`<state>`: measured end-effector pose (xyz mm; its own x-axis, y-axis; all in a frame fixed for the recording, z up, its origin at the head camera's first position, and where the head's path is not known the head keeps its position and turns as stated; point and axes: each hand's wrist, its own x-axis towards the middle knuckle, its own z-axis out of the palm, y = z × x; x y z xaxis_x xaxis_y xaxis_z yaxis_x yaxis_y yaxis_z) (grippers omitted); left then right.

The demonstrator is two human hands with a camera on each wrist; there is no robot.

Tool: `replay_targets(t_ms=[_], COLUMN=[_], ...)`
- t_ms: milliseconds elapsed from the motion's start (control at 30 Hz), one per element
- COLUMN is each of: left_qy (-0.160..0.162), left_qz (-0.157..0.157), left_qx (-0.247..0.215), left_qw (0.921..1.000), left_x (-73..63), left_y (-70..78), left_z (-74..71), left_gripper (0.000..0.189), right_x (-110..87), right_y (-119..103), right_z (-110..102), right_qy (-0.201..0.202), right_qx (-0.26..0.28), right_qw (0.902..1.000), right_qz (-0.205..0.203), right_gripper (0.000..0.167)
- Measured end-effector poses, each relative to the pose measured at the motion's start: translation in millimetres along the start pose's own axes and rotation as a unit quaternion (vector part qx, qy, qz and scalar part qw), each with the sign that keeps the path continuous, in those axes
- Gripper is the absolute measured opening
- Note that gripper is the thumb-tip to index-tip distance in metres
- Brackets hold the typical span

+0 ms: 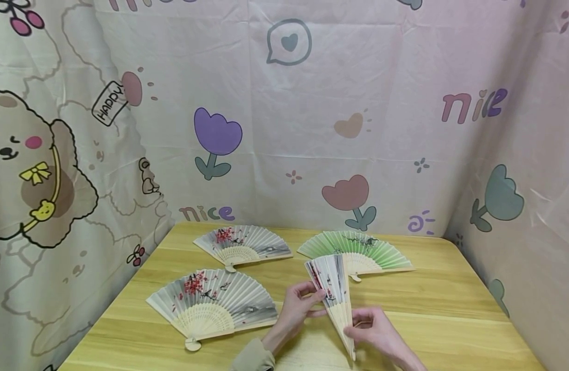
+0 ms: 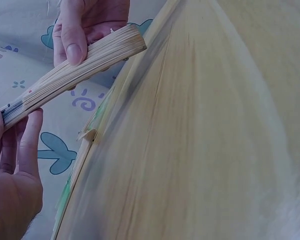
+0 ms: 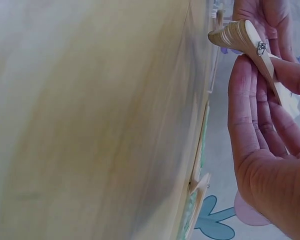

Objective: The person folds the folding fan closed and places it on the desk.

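A partly folded hand fan (image 1: 336,293) with white-grey pleats and red blossoms is held between both hands, its narrow wooden end pointing down. My left hand (image 1: 297,307) pinches its pleated left side. Lower down, my right hand (image 1: 374,330) grips the wooden ribs between thumb and fingers. In the left wrist view the ribs of the fan (image 2: 97,60) are bunched close together. The right wrist view shows a metal rivet (image 3: 261,48) at the fan's pivot end, with the right hand's fingers (image 3: 242,95) beneath the ribs.
Spread on the wooden table (image 1: 433,319) lie a green fan (image 1: 382,252) at the back right, a grey fan with red blossoms (image 1: 247,242) at the back left and a similar fan (image 1: 212,304) at the front left. A patterned cloth (image 1: 284,129) hangs behind the table.
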<state>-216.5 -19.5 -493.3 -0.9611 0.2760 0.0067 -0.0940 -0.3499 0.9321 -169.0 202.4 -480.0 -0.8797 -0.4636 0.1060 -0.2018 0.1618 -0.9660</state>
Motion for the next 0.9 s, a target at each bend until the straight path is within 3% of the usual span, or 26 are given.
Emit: replay_targets(t_ms=[600,900], left_qy=[-0.003,0.002], left_qz=[0.007,0.006], left_qx=[0.016,0.024], left_qw=[0.9998,0.9997], left_x=[0.9,0.7], left_y=[-0.5,-0.1], left_z=[-1.1,-2.2], left_gripper=[0.042,0.043], right_x=[0.1,-1.5], right_y=[-1.0,-0.6], right_z=[2.1,1.4], right_qy=[-0.014,-0.019], right_qx=[-0.042,-0.041], right_qw=[0.9982,0.9988], right_qz=[-0.040,-0.018], right_gripper=[0.014,0.014])
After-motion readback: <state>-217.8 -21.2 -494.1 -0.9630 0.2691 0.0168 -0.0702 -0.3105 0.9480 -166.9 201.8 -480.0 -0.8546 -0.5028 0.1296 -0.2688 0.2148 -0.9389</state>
